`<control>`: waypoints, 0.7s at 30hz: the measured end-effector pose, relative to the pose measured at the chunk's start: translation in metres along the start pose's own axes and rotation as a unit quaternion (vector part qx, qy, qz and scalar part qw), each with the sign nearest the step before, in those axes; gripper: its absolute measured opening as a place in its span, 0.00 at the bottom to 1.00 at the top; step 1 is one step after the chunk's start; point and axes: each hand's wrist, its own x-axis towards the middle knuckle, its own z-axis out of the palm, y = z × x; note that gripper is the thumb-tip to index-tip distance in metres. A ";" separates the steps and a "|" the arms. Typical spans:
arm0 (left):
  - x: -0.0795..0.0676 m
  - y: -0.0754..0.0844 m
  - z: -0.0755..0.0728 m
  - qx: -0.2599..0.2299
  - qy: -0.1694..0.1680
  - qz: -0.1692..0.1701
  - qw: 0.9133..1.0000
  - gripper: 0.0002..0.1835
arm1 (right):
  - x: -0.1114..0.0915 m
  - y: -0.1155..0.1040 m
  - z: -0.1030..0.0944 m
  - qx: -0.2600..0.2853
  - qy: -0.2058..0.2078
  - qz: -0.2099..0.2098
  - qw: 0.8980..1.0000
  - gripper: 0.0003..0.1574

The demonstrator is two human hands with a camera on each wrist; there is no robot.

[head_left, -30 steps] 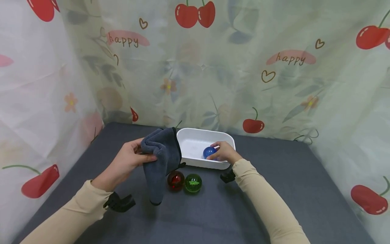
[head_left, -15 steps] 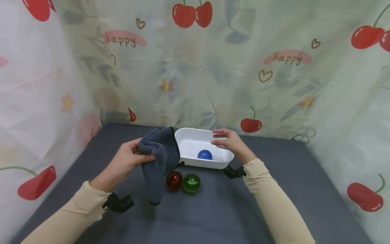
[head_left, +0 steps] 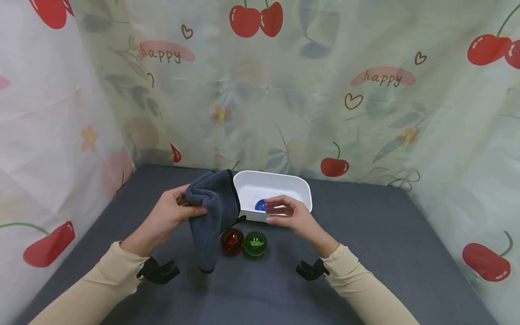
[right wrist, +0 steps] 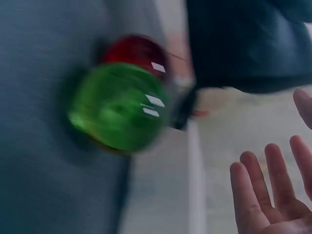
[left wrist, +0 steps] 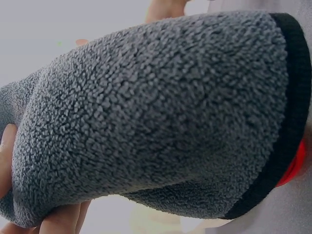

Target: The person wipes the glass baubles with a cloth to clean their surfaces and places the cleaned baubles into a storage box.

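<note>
My left hand (head_left: pixel 164 216) pinches a folded grey-blue cloth (head_left: pixel 209 212) with dark edging, which hangs down over the table. In the left wrist view the fleecy cloth (left wrist: pixel 161 107) fills most of the picture. My right hand (head_left: pixel 294 216) hovers at the near rim of the white tray (head_left: pixel 280 180), fingers apart and holding nothing. Behind its fingertips a blue ball (head_left: pixel 260 205) lies in the tray, partly hidden. On the table in front of the tray, a clear red ball (head_left: pixel 232 241) and a clear green ball (head_left: pixel 255 244) sit side by side, close to the cloth.
A dark grey cloth covers the table (head_left: pixel 260 293). Behind and at both sides hangs a curtain (head_left: pixel 260 113) printed with cherries and leaves. Each wrist carries a black camera mount (head_left: pixel 312 270).
My right hand has let go of the blue ball in the tray, lifted away, then come back toward the near rim. The ball has rolled left. The left hand keeps the cloth in place.
</note>
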 end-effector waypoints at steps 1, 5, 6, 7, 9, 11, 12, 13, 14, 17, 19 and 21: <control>0.000 0.000 0.000 0.000 0.000 0.001 1.000 0.31 | -0.002 0.005 0.004 -0.002 -0.007 0.000 1.000 0.31; -0.001 -0.001 0.000 0.000 -0.002 0.003 1.000 0.31 | -0.008 0.026 0.014 -0.031 -0.027 0.017 0.999 0.32; -0.001 -0.001 0.000 0.001 -0.003 0.004 1.000 0.31 | -0.009 0.029 0.016 -0.043 -0.029 0.021 0.998 0.32; -0.001 -0.001 0.000 0.001 -0.003 0.004 1.000 0.31 | -0.010 0.033 0.018 -0.056 -0.031 0.026 0.998 0.33; -0.002 0.000 0.000 0.002 -0.004 0.004 1.000 0.31 | -0.011 0.038 0.021 -0.067 -0.033 0.038 0.996 0.34; -0.002 0.000 -0.001 0.001 -0.004 0.005 1.000 0.32 | -0.011 0.042 0.024 -0.070 -0.036 0.050 0.996 0.36; -0.002 0.000 -0.001 0.001 -0.004 0.006 1.000 0.32 | -0.012 0.044 0.025 -0.070 -0.039 0.054 0.995 0.37; -0.002 0.000 -0.001 0.001 -0.004 0.006 1.000 0.31 | -0.012 0.046 0.026 -0.070 -0.041 0.060 0.995 0.37; -0.002 0.000 -0.001 0.002 -0.004 0.007 1.000 0.31 | -0.012 0.047 0.027 -0.068 -0.043 0.066 0.995 0.38; -0.002 0.000 0.000 0.003 -0.004 0.008 1.000 0.31 | -0.012 0.052 0.029 -0.074 -0.049 0.071 0.994 0.39; -0.002 0.000 0.000 0.004 -0.005 0.009 1.000 0.30 | -0.011 0.054 0.030 -0.077 -0.053 0.077 0.993 0.40; -0.003 0.000 0.000 0.001 -0.006 0.009 1.000 0.30 | -0.012 0.055 0.031 -0.084 -0.055 0.083 0.992 0.41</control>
